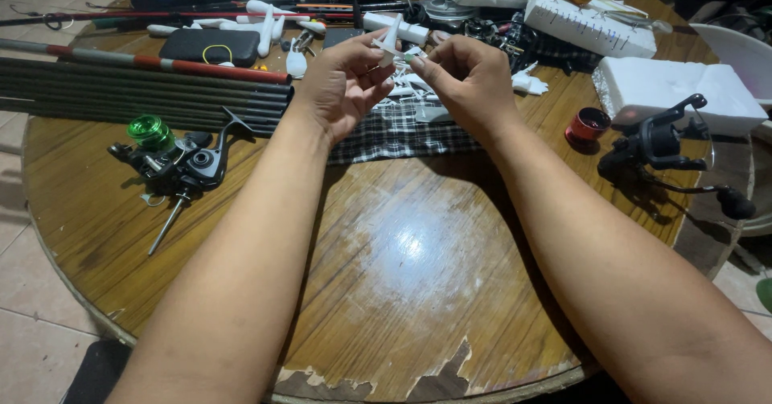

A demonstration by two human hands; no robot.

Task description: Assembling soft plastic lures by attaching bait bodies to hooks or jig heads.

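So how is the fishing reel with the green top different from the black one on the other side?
The left reel has a shiny green spool; the right reel looks all black. The left reel lies near the rod sections; the right reel sits by a white foam block. Both are fishing reels resting on the round wooden table, untouched by either hand.

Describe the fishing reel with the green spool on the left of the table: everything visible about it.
The reel is a dark spinning reel, apparently metal and plastic, with a shiny translucent green spool at its upper left end. A curved black arm rises at its right, close to the bundle of dark rods; whether they touch is unclear. A thin silver stem points down-left. It lies on its side on the round wooden table, away from both hands.
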